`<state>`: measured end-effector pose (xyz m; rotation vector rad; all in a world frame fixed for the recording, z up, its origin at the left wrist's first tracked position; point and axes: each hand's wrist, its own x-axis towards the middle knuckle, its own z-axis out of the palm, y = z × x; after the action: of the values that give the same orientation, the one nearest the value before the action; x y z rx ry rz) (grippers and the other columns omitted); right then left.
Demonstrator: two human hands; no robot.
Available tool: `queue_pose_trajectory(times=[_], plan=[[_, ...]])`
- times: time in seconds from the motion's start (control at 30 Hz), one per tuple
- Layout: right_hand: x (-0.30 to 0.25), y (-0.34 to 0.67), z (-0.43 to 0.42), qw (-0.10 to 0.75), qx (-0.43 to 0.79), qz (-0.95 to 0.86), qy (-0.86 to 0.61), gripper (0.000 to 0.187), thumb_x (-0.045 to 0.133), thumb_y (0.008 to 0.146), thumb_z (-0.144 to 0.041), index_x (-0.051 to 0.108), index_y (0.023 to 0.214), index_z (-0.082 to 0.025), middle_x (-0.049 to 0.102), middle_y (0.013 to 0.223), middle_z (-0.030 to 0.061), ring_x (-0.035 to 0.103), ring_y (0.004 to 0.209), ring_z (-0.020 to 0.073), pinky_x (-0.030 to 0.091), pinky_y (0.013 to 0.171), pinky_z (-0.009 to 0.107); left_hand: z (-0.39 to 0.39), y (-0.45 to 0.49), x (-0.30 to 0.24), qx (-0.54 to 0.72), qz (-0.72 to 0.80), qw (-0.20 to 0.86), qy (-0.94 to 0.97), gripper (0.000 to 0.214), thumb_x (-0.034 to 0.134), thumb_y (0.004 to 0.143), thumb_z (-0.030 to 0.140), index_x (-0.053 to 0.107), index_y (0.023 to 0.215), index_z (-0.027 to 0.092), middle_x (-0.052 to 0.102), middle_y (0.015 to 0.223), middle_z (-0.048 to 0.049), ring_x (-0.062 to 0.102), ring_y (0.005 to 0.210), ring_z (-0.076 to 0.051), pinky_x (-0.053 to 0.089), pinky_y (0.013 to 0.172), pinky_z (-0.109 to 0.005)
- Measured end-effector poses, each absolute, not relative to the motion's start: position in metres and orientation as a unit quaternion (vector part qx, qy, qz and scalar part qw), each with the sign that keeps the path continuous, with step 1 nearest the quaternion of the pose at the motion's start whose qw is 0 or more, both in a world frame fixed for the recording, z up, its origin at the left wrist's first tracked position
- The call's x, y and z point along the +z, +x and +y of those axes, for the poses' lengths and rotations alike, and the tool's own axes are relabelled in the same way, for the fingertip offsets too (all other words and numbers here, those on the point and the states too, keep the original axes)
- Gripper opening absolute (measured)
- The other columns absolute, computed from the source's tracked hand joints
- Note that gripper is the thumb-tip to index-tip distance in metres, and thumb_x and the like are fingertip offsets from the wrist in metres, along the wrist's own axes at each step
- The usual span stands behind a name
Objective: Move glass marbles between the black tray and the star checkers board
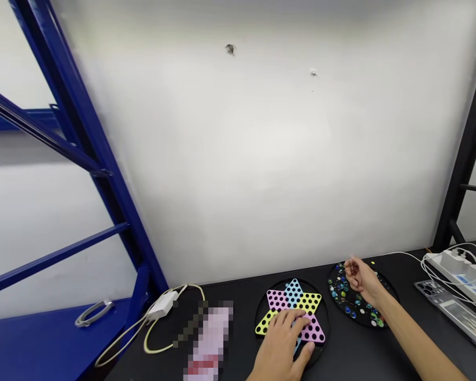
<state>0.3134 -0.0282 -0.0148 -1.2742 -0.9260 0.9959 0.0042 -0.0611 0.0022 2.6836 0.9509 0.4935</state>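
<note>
A Chinese checkers board (279, 299) with a star of pink, blue and yellow points and dark holes lies on the black table in a round black tray. My left hand (282, 339) rests on its near part, fingers stretched out and thumb apart, covering some of the holes. Off to the right, a round black tray (333, 304) holds many glass marbles (347, 311) in blue, green, white and other colours. Above it, my right hand (360, 278) is turned palm inward, its fingers curled round small reddish-brown marbles (354, 269); their number is hidden.
A white power strip (466, 278) with plugs and cables lies at the right, beside a phone-like grey device (456, 316). To the left are a white adapter (162, 305) with a looped cable and a blurred-out pinkish item (210, 338). A blue metal frame (121, 198) and white wall stand behind.
</note>
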Motion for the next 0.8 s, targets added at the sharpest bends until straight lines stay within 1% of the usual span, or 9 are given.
queue_pose_trajectory(times=[0.07, 0.13, 0.3, 0.4, 0.5, 0.57, 0.6, 0.73, 0.8], plan=[[-0.015, 0.313, -0.033, 0.51, 0.39, -0.485, -0.594, 0.043, 0.054, 0.084, -0.06, 0.048, 0.066, -0.022, 0.036, 0.055, -0.0069, 0.028, 0.045, 0.0085, 0.021, 0.044, 0.024, -0.061, 0.004, 0.002, 0.169, 0.326, 0.125, 0.922, 0.032, 0.056, 0.097, 0.041, 0.058, 0.127, 0.031, 0.059, 0.135, -0.0024, 0.054, 0.121, -0.027, 0.044, 0.105, -0.044], [-0.014, 0.312, -0.038, 0.391, 0.301, -0.587, -0.642, 0.042, 0.051, 0.089, -0.053, 0.045, 0.06, -0.021, 0.039, 0.053, -0.0054, 0.036, 0.051, 0.0108, 0.027, 0.051, 0.025, -0.06, 0.004, 0.001, 0.169, 0.326, 0.124, 0.922, 0.031, 0.056, 0.097, 0.041, 0.058, 0.126, 0.03, 0.059, 0.135, -0.0029, 0.054, 0.121, -0.027, 0.045, 0.105, -0.044], [-0.005, 0.303, -0.055, 0.162, 0.17, -0.671, -0.704, 0.013, 0.047, 0.091, -0.029, 0.056, 0.083, -0.024, 0.066, 0.076, 0.0011, 0.059, 0.075, 0.0207, 0.033, 0.065, 0.028, -0.061, 0.004, 0.003, 0.161, 0.333, 0.134, 0.919, 0.032, 0.056, 0.097, 0.04, 0.057, 0.127, 0.031, 0.058, 0.135, -0.0027, 0.053, 0.123, -0.028, 0.044, 0.106, -0.046], [-0.003, 0.294, -0.06, 0.098, 0.138, -0.694, -0.699, 0.008, 0.051, 0.089, -0.022, 0.058, 0.09, -0.025, 0.069, 0.082, 0.0036, 0.063, 0.081, 0.0245, 0.035, 0.069, 0.031, -0.061, 0.005, 0.006, 0.152, 0.333, 0.143, 0.919, 0.032, 0.055, 0.098, 0.04, 0.057, 0.129, 0.031, 0.057, 0.137, -0.0028, 0.052, 0.124, -0.028, 0.043, 0.107, -0.048], [-0.006, 0.287, -0.059, 0.09, 0.134, -0.702, -0.693, 0.006, 0.056, 0.085, -0.019, 0.058, 0.087, -0.024, 0.068, 0.081, 0.0049, 0.065, 0.081, 0.0252, 0.037, 0.071, 0.031, -0.062, 0.005, 0.007, 0.152, 0.332, 0.142, 0.92, 0.032, 0.055, 0.098, 0.04, 0.057, 0.128, 0.031, 0.058, 0.137, -0.0026, 0.052, 0.123, -0.027, 0.043, 0.107, -0.047], [-0.005, 0.288, -0.057, 0.12, 0.147, -0.694, -0.694, 0.006, 0.053, 0.087, -0.022, 0.056, 0.082, -0.023, 0.065, 0.077, 0.0036, 0.063, 0.077, 0.0224, 0.038, 0.069, 0.03, -0.063, 0.004, 0.007, 0.157, 0.33, 0.136, 0.921, 0.032, 0.056, 0.097, 0.04, 0.058, 0.128, 0.031, 0.058, 0.136, -0.0026, 0.053, 0.122, -0.027, 0.044, 0.106, -0.046], [-0.002, 0.291, -0.056, 0.164, 0.177, -0.683, -0.69, 0.011, 0.051, 0.09, -0.027, 0.054, 0.08, -0.023, 0.062, 0.073, 0.0019, 0.06, 0.072, 0.0197, 0.037, 0.066, 0.029, -0.063, 0.004, 0.007, 0.161, 0.328, 0.132, 0.922, 0.032, 0.056, 0.097, 0.04, 0.058, 0.128, 0.031, 0.059, 0.135, -0.0028, 0.053, 0.122, -0.027, 0.045, 0.105, -0.045], [0.019, 0.313, -0.058, 0.469, 0.421, -0.513, -0.583, 0.028, 0.044, 0.09, -0.049, 0.051, 0.082, -0.023, 0.039, 0.056, -0.0081, 0.031, 0.044, 0.0095, 0.023, 0.045, 0.023, -0.062, 0.004, 0.004, 0.174, 0.321, 0.119, 0.923, 0.032, 0.054, 0.098, 0.042, 0.058, 0.127, 0.031, 0.059, 0.134, -0.0031, 0.054, 0.119, -0.026, 0.047, 0.102, -0.042], [0.027, 0.327, -0.064, 0.576, 0.492, -0.404, -0.513, 0.028, 0.047, 0.086, -0.051, 0.052, 0.086, -0.023, 0.037, 0.057, -0.0089, 0.024, 0.041, 0.0078, 0.015, 0.041, 0.023, -0.061, 0.003, 0.002, 0.176, 0.318, 0.117, 0.924, 0.032, 0.054, 0.098, 0.043, 0.058, 0.127, 0.031, 0.059, 0.134, -0.003, 0.054, 0.119, -0.026, 0.047, 0.102, -0.041]])
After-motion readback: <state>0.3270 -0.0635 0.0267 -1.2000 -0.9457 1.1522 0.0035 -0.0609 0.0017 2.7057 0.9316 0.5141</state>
